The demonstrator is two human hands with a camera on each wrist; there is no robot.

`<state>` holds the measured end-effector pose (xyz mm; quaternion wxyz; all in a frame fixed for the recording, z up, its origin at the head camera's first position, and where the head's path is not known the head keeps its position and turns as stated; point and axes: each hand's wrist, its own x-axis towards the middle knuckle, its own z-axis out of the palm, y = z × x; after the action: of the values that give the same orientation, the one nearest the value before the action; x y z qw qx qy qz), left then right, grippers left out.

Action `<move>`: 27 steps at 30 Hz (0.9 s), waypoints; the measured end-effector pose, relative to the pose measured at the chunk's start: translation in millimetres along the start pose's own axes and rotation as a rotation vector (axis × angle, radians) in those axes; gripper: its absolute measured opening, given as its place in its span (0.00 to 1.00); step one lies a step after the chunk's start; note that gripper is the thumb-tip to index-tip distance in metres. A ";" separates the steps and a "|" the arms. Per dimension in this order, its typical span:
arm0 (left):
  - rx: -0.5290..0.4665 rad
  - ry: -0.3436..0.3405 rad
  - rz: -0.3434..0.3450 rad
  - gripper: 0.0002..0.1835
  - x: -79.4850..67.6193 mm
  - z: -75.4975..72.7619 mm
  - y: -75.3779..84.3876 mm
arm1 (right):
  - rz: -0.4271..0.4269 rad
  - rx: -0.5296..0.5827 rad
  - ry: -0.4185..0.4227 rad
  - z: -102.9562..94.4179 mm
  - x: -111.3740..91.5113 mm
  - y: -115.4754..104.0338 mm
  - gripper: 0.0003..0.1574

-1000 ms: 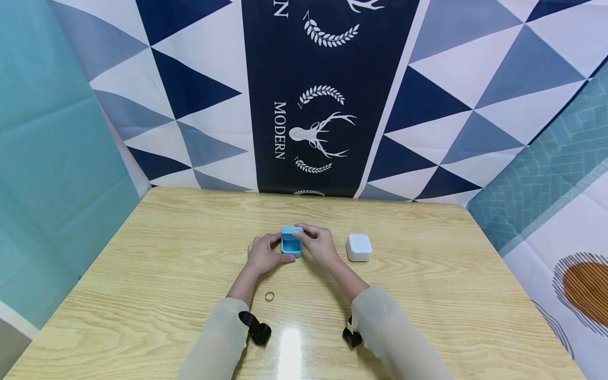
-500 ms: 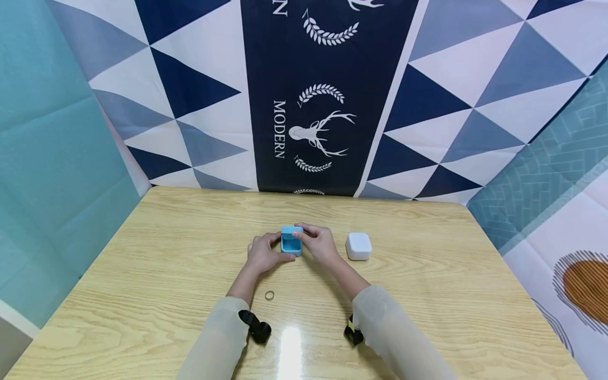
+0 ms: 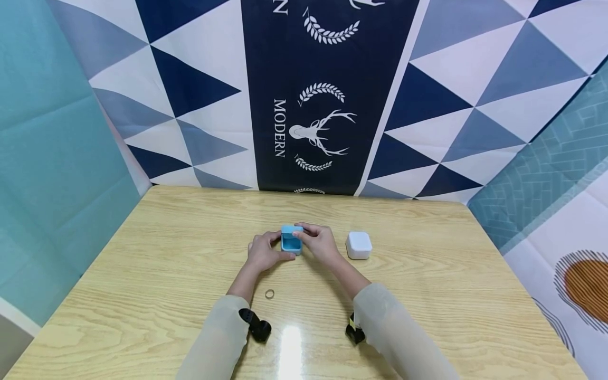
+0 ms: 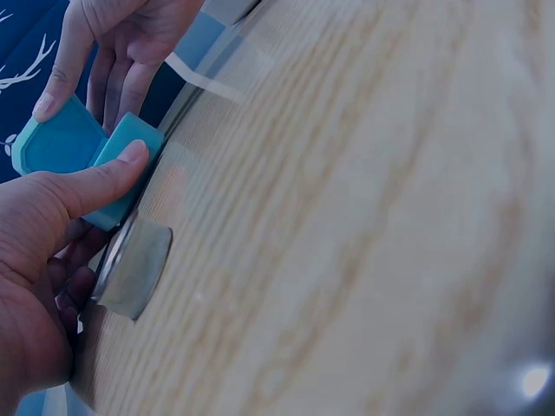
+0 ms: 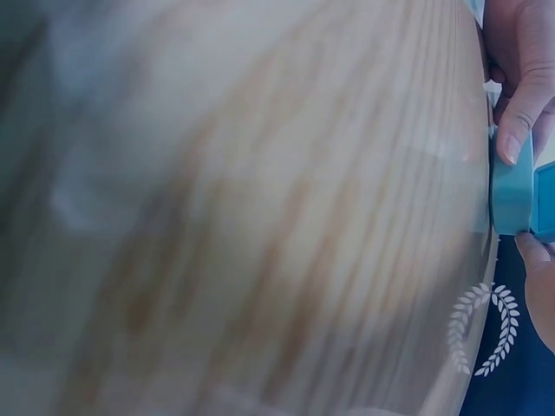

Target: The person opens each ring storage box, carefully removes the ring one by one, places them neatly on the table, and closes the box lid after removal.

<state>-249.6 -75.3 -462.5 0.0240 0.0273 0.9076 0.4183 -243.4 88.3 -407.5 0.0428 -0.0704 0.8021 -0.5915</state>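
Observation:
A small blue hinged box (image 3: 291, 245), like a ring box, stands on the table with its lid raised and its hollow facing me. My left hand (image 3: 264, 254) grips the base, its thumb across the front wall and its fingers round the left side. With thumb and fingertips my right hand (image 3: 319, 244) pinches the raised lid (image 4: 61, 143). Nearer to me, beside my left forearm, a metal ring (image 3: 269, 294) rests on the wood; it looms large in the left wrist view. At the right edge of the right wrist view, the blue base (image 5: 513, 195) shows between both hands.
Right of my right hand stands a white rounded box (image 3: 359, 245). The wooden table (image 3: 166, 274) ends at a patterned cloth backdrop (image 3: 204, 105). Black wrist cameras hang from both sleeves; a bright reflection lies between them.

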 end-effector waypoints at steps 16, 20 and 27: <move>-0.005 0.003 0.003 0.40 0.7 0.2 -0.3 | -0.002 0.019 0.029 3.1 20.1 36.4 0.20; -0.009 0.001 -0.003 0.41 0.6 0.6 -0.7 | 0.006 0.006 0.033 3.3 18.6 34.1 0.18; -0.007 -0.003 -0.002 0.41 0.7 0.8 -0.4 | 0.025 0.027 0.017 2.6 18.9 34.3 0.18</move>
<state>-250.3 -74.9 -463.4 0.0256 0.0270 0.9062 0.4212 -263.8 92.7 -440.7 0.0445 -0.0548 0.7953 -0.6021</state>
